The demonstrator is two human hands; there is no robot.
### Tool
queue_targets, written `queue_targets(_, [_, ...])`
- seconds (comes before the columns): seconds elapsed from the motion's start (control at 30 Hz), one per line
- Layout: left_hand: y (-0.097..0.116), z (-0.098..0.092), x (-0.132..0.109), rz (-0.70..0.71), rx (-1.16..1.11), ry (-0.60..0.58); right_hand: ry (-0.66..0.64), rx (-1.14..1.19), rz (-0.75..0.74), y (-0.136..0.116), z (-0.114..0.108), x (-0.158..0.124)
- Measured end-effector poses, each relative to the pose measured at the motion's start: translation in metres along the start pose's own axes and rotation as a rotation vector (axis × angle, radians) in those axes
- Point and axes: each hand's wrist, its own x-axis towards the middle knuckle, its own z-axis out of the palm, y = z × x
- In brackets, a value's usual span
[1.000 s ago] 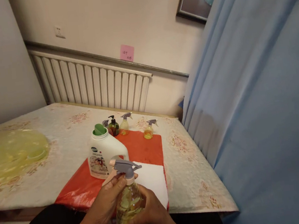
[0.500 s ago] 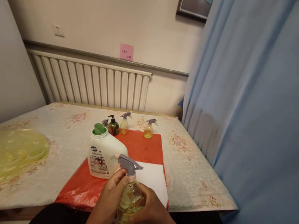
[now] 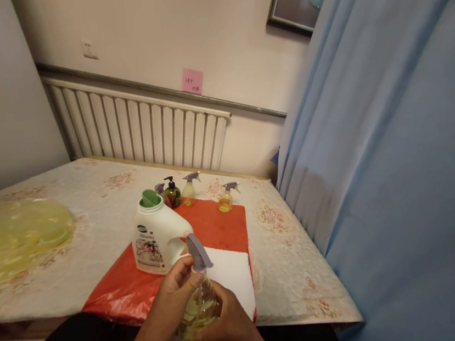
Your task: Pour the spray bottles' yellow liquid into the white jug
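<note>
- Fingers [image 3: 185, 262] of the left hand [image 3: 172, 294] are closed in a pinch, thumb included, about the neck of a spray bottle [image 3: 200, 306], just under its grey head [image 3: 198, 251].
- Right hand [image 3: 233, 318]: clamped around the bottle's body, lower down (the far fingertips are hidden behind it).
- Bottle: clear, with yellowish liquid inside, held up at the near edge of the table, its top leaning slightly right.
- Just beyond the hands, a white pad [image 3: 234, 277] lies on a red sheet [image 3: 224, 229].
- Behind the grey head stands a white jug [image 3: 165, 222], upright on the sheet, with a green cap [image 3: 150, 198] at its mouth (whether head and jug touch, I cannot tell).
- Farther back, a dark pump bottle [image 3: 172, 195] stands beside a second sprayer [image 3: 188, 191]; a third sprayer [image 3: 224, 201], with yellow liquid, is to their right.
- Well apart on the left, yellow plastic [image 3: 15, 235] spreads over the flowered cloth [image 3: 100, 214].
- Beyond the table: a radiator [image 3: 133, 115], a pink note [image 3: 192, 81] (handwritten, too small to read), a socket [image 3: 89, 49], a frame [image 3: 290, 5] and, on the right, a blue curtain [image 3: 394, 144].
</note>
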Motion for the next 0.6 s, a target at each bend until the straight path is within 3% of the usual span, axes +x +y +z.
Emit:
queue_targets(0.17, [0.003,-0.005,0.001,-0.16,-0.038,-0.124,-0.014,0.053,0.001,0.006,-0.003,0.0])
queue_targets(0.43, [-0.012,-0.004,0.014,-0.072,-0.051,-0.065,0.048,-0.089,-0.045,-0.012,-0.002,0.005])
queue_targets(0.6, [-0.002,-0.006,0.016,-0.137,-0.024,-0.171,0.102,-0.171,-0.042,-0.007,-0.011,0.009])
